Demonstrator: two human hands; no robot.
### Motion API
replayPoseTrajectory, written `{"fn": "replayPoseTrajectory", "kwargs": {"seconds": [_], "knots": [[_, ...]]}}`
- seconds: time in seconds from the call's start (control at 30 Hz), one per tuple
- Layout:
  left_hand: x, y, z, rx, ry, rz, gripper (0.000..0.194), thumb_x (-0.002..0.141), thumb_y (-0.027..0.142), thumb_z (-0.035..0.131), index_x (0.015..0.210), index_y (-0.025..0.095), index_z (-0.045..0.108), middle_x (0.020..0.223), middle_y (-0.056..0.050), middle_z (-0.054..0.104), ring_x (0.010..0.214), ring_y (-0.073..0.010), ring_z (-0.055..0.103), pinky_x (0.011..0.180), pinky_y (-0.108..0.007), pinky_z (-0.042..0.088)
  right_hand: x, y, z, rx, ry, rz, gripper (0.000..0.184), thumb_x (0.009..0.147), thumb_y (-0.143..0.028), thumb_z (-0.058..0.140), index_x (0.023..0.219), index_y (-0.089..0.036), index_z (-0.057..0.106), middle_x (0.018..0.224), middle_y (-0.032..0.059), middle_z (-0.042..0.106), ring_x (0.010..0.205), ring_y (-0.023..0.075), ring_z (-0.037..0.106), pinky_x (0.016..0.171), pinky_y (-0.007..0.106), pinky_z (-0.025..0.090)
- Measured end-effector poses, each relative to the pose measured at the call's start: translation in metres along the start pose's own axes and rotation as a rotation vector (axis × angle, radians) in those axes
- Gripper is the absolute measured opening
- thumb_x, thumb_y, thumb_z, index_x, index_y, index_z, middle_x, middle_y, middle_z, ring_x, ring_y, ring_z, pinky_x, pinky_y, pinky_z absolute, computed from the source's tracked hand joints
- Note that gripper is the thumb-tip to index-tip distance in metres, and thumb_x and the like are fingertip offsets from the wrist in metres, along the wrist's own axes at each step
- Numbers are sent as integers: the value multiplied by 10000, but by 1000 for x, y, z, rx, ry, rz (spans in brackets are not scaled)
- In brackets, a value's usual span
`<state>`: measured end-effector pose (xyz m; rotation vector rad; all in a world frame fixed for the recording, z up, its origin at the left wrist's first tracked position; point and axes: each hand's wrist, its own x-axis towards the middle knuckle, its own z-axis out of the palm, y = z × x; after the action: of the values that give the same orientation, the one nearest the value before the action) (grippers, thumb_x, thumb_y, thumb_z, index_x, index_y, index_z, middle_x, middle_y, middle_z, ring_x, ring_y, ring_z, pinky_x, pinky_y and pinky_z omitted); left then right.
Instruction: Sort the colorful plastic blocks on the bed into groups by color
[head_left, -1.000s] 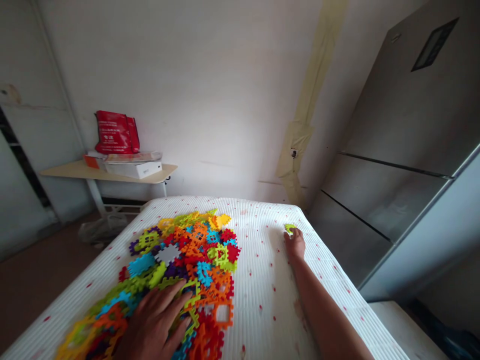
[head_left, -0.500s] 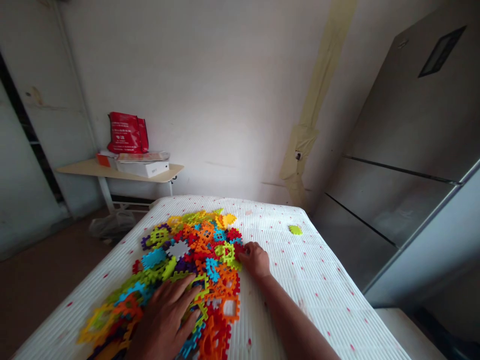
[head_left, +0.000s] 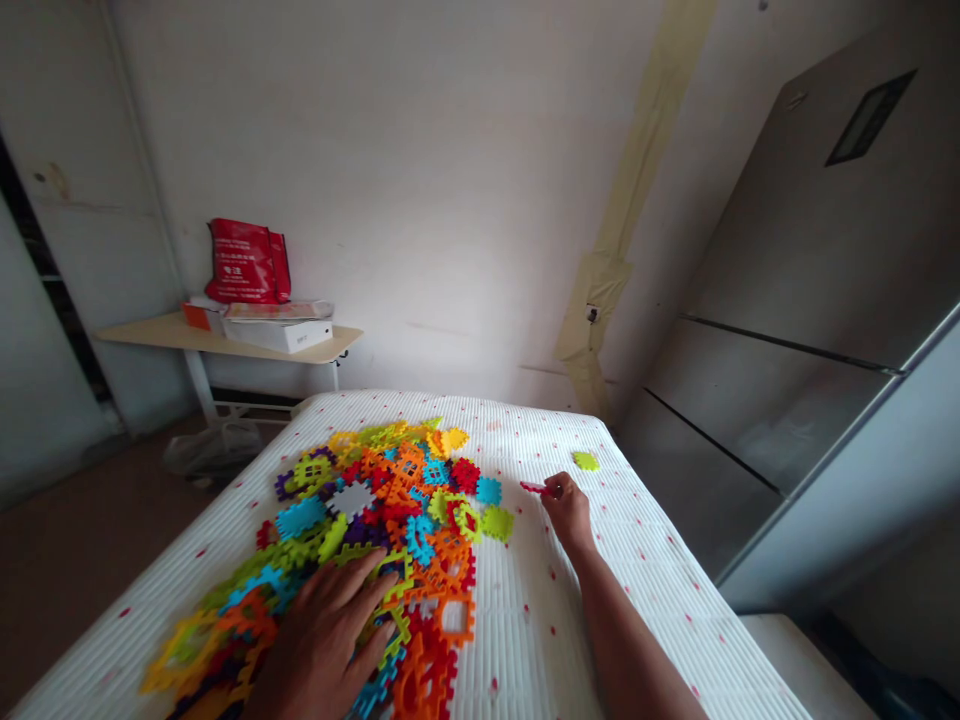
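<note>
A heap of flat, toothed plastic tiles (head_left: 375, 520) in orange, green, blue, red, purple and yellow lies on the left half of a white, red-dotted table cover (head_left: 645, 580). My left hand (head_left: 322, 640) rests flat on the near part of the heap with its fingers spread. My right hand (head_left: 566, 510) is out over the cover to the right of the heap, fingers pinched on a small red tile (head_left: 534, 487) held edge-on. A single lime-green tile (head_left: 586, 461) lies alone just beyond that hand. A blue tile (head_left: 489, 490) and a green tile (head_left: 498, 523) sit loose at the heap's right edge.
A tall grey fridge (head_left: 810, 330) stands close to the table's right side. A side shelf (head_left: 225, 345) at the back left carries a red bag (head_left: 247, 262) and a white box (head_left: 281, 332). The white wall runs behind, with bare floor at the left.
My right hand left the lime tile at the far right, went to the heap's right edge, and has now come away rightward with a red tile. Two tiles slid loose.
</note>
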<state>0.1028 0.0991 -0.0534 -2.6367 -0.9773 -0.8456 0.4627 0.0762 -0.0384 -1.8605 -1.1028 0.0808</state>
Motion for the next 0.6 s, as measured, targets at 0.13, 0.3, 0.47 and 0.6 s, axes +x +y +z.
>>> {"fn": "replayPoseTrajectory", "kwargs": {"seconds": [0.13, 0.3, 0.47, 0.6], "knots": [[1, 1, -2, -22, 17, -17, 313, 781, 363, 561, 1082, 342, 644, 1205, 4, 619, 1040, -198, 598, 903, -349, 492, -1, 21, -13, -212, -58, -112, 156, 603, -119, 396, 667, -209, 506, 760, 29, 584, 720, 160, 542, 675, 244, 413], [1, 0, -2, -17, 30, -2, 313, 784, 384, 556, 1083, 345, 639, 1203, 16, 620, 1031, -209, 605, 881, -388, 501, -3, 25, -19, -299, -57, 4, 201, 696, -112, 407, 800, -192, 560, 813, 31, 612, 736, 152, 557, 682, 239, 405], [1, 0, -2, 28, 56, 22, 322, 785, 404, 538, 1086, 346, 635, 1205, 24, 619, 1020, -210, 611, 851, -384, 511, -13, 2, -7, -534, -88, -11, 263, 767, -389, 562, 924, -178, 577, 960, 91, 611, 922, 222, 551, 753, 300, 393], [-1, -5, 6, 56, 94, 58, 332, 770, 440, 547, 1072, 343, 643, 1187, 22, 631, 1010, -217, 616, 830, -372, 512, -11, -5, 0, -648, -102, 6, 267, 744, -389, 593, 909, -180, 588, 952, 88, 600, 946, 236, 531, 777, 324, 378]]}}
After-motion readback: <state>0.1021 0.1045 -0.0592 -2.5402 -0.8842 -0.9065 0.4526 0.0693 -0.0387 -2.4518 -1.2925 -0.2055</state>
